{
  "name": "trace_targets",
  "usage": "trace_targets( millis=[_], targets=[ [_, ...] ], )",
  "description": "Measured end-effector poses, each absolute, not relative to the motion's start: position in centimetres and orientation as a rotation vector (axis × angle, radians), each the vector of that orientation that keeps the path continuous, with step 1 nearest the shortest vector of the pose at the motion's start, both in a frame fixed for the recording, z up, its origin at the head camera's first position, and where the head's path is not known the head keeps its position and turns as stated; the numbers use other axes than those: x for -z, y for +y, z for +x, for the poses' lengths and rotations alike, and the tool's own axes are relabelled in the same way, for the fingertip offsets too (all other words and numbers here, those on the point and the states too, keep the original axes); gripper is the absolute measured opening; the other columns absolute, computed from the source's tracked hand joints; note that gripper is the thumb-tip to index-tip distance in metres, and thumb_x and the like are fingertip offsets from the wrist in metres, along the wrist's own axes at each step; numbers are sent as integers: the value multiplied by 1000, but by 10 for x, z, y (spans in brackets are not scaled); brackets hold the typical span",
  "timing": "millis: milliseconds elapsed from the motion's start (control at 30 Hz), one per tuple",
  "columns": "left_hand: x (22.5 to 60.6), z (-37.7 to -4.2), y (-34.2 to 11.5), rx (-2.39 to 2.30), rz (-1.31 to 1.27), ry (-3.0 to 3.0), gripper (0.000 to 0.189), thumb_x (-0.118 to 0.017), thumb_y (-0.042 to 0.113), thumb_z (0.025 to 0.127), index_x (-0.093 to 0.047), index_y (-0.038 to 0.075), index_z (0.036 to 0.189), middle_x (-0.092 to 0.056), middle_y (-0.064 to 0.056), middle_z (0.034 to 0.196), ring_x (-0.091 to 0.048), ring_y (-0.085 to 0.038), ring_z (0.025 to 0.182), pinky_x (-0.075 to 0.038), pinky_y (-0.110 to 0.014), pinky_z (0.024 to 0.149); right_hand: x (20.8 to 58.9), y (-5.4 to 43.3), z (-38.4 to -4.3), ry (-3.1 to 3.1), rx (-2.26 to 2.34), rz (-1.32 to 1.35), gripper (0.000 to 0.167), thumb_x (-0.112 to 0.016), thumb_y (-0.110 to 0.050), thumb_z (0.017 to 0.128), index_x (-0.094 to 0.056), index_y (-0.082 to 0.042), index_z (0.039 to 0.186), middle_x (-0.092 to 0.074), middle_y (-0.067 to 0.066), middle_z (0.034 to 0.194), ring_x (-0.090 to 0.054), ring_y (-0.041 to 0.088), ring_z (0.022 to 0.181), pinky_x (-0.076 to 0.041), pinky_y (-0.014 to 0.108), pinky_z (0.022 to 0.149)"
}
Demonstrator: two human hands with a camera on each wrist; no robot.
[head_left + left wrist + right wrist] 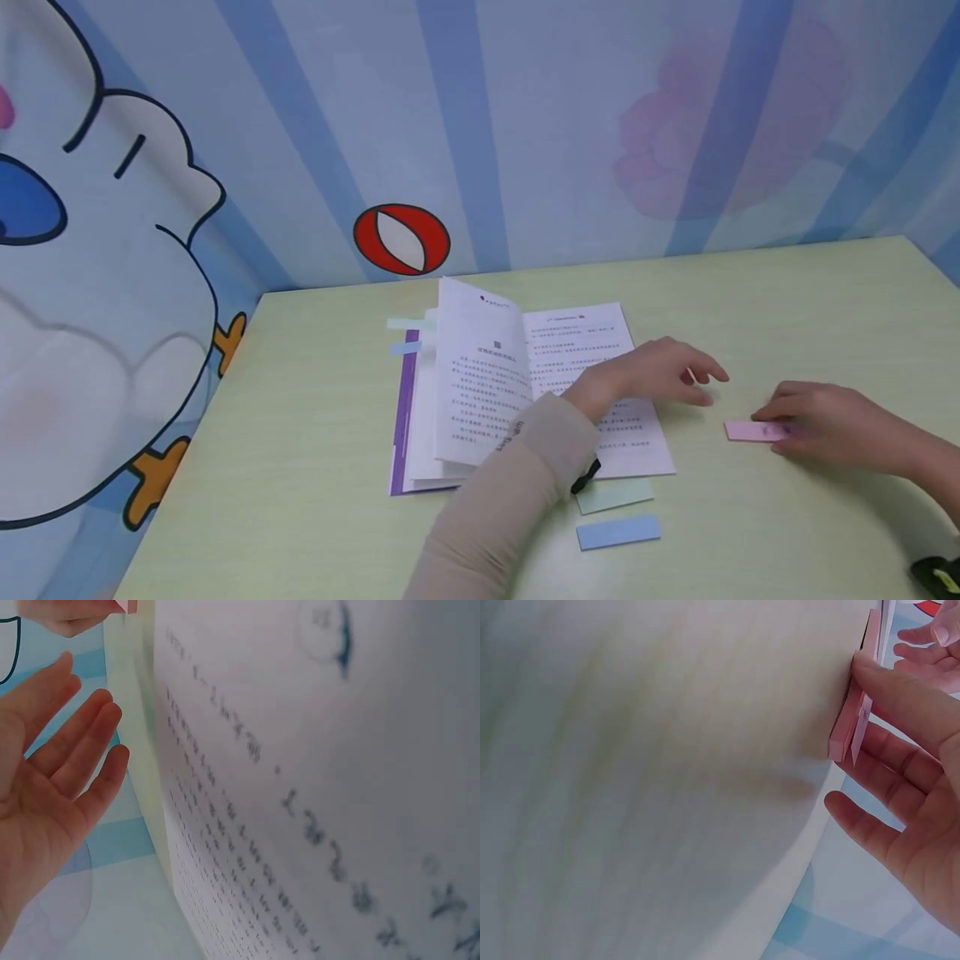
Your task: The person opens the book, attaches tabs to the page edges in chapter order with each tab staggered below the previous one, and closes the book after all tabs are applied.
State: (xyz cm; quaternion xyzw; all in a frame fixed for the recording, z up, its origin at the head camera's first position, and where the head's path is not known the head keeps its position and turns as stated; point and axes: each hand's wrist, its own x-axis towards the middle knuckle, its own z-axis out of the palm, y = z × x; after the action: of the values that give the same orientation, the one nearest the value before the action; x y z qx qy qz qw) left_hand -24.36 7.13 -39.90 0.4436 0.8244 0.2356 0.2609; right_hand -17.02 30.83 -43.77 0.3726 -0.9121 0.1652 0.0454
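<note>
My right hand [840,425] pinches a pad of pink sticky notes [744,431] between thumb and fingers, low over the table to the right of the book. In the right wrist view, one strip at the end of the pink pad stands slightly away from the rest. My left hand [660,368] reaches across the right page of an open book [487,383], fingers relaxed and spread, holding nothing. The left wrist view shows its palm beside the printed page, apart from the pink pad. One leaf of the book stands partly raised; the left forearm hides some of the pages.
Green [617,497] and blue [618,532] sticky note pads lie below the book's right page. Pale green [405,323] and blue tabs [406,348] stick out from the book's left edge. A wall with cartoon prints [562,125] borders the table [300,433] at the back.
</note>
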Motion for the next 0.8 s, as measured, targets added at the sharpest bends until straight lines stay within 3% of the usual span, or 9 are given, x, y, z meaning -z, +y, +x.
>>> trace_targets(
  millis=[300,600,800],
  targets=[
    [396,-239,70,-621,1199,2206,40,-62,22,91,-55,15,130,-58,5,120,-52,1,99,-36,-6,82,430,301,-176,-2797,-569,1171,21,-82,-6,63,-71,-11,80,-52,-20,75,-39,-8,62,-38,18,49],
    [392,-244,57,-713,1216,2222,49,-65,25,88,-51,13,134,-54,4,130,-53,0,103,-36,-6,85,400,278,-188,-2706,-656,1198,29,-81,-1,64,-71,-11,89,-46,-23,75,-36,-6,61,-33,15,49],
    [391,-250,37,-881,1261,2244,46,-69,24,85,-58,12,127,-59,5,123,-53,3,96,-40,-8,83,380,251,-198,-2660,-676,1208,27,-80,-1,65,-72,-12,89,-44,-21,72,-37,-4,59,-33,15,48]
  ],
)
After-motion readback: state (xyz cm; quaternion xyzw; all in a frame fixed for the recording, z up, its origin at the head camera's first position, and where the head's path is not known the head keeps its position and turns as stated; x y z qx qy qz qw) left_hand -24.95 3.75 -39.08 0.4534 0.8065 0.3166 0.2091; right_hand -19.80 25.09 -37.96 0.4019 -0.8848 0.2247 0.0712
